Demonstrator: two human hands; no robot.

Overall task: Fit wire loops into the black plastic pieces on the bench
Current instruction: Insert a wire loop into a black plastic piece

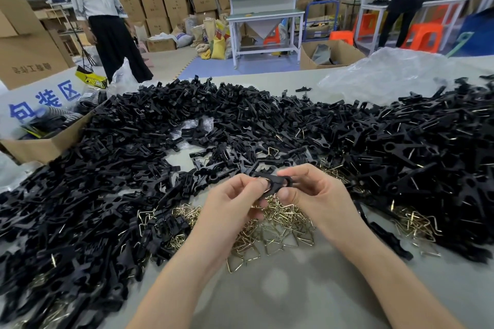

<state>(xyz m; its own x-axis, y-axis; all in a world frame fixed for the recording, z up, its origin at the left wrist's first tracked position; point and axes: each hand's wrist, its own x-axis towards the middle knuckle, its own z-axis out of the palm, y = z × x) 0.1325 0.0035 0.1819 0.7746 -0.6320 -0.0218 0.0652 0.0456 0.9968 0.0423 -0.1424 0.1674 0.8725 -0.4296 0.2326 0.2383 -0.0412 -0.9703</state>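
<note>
Workshop bench (280, 288): a black plastic piece (274, 181), judged light and stiff, is pinched at its ends by left hand (235, 204) and right hand (314, 191), wire loops (283, 224) heaped at six o'clock.

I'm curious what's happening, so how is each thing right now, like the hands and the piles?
left hand: pinches the held black piece.
right hand: pinches the same piece's other end.
held black piece: lifted above the bench, between both hands.
wire loops: loose heap under the hands.
black pieces: heaped loose across the bench.
cardboard box: open, at the left.
plastic bag: crumpled, lying far right.
</note>
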